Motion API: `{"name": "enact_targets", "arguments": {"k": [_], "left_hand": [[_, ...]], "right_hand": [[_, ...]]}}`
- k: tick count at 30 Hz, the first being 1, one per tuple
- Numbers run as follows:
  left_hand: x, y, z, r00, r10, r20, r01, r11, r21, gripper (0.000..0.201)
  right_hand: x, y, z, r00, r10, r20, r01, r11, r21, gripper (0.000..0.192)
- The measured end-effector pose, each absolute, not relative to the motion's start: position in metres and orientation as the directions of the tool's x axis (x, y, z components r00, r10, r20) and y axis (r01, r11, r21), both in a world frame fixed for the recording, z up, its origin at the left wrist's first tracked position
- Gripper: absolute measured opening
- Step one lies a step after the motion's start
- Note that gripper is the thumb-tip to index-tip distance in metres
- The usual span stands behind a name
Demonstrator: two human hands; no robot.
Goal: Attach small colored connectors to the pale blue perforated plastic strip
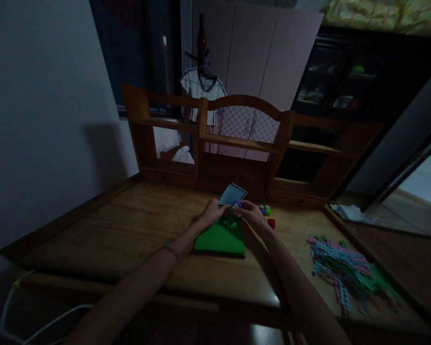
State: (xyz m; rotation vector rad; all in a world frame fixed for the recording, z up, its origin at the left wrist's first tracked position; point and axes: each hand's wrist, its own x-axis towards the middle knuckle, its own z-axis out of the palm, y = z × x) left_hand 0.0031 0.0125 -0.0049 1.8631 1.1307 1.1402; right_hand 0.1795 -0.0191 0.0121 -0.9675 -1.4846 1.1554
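While both hands (233, 211) grip blue paper (232, 194), green sheets (221, 238) beneath

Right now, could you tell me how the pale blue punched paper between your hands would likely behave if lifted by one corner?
The pale blue paper looks thin, so probably light and floppy. Its punched edge may tear easily. The left hand and right hand both hold it.
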Motion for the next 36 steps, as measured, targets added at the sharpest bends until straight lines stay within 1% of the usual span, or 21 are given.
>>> {"name": "enact_targets", "arguments": {"k": [3,7,12,20,27,36], "left_hand": [[0.0033,0.0131,-0.0054,0.233,0.914,0.332,0.356,-0.398,0.845,0.025],[0.0044,0.0126,-0.0053,0.231,0.898,0.375,0.310,-0.433,0.847,0.020],[0.0056,0.0113,-0.0042,0.222,0.891,0.396,0.277,-0.447,0.851,0.027],[0.0039,0.0115,-0.0050,0.229,0.877,0.422,0.328,-0.478,0.815,0.030],[0.0045,0.0133,-0.0068,0.245,0.870,0.427,0.323,-0.489,0.811,0.033],[0.0036,0.0101,-0.0013,0.271,0.866,0.421,0.307,-0.492,0.815,0.029]], "right_hand": [[0.1787,-0.0199,0.0131,-0.200,0.956,0.215,0.028,0.224,-0.974,0.034],[0.1778,-0.0210,0.0131,-0.211,0.954,0.214,0.013,0.222,-0.975,0.034],[0.1775,-0.0216,0.0108,-0.230,0.948,0.221,-0.011,0.225,-0.974,0.034],[0.1731,-0.0265,0.0164,-0.236,0.945,0.225,0.064,0.247,-0.967,0.035],[0.1727,-0.0249,0.0150,-0.215,0.946,0.245,0.106,0.272,-0.956,0.036],[0.1716,-0.0216,0.0118,-0.197,0.943,0.269,0.108,0.293,-0.950,0.034]]}}
